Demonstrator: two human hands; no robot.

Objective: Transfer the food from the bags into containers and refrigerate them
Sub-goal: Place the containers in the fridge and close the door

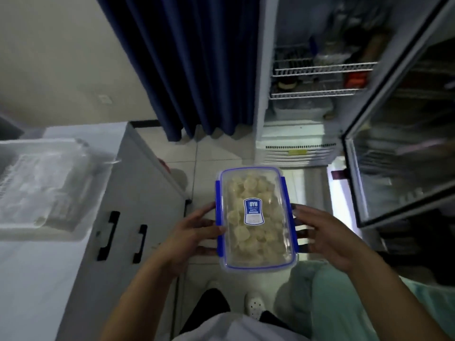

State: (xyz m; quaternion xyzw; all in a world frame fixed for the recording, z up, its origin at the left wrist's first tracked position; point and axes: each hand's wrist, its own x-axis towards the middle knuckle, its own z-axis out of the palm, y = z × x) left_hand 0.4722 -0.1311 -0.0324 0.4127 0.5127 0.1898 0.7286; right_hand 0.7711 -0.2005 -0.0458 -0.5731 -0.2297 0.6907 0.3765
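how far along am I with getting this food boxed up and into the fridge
Done: the pale food pieces sit inside the clear container, its blue-clipped lid on. In hand: left hand and right hand hold it by its long sides, in front of the fridge, whose glass door stands open. Left: setting it on a shelf and closing the door.

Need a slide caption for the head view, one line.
Both hands, left hand and right hand, carry a lidded container of food toward the open fridge.

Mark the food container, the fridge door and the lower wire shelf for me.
food container [256,219], head view, on the lid label.
fridge door [406,153], head view, on the glass pane.
lower wire shelf [315,94], head view, on the front rail.
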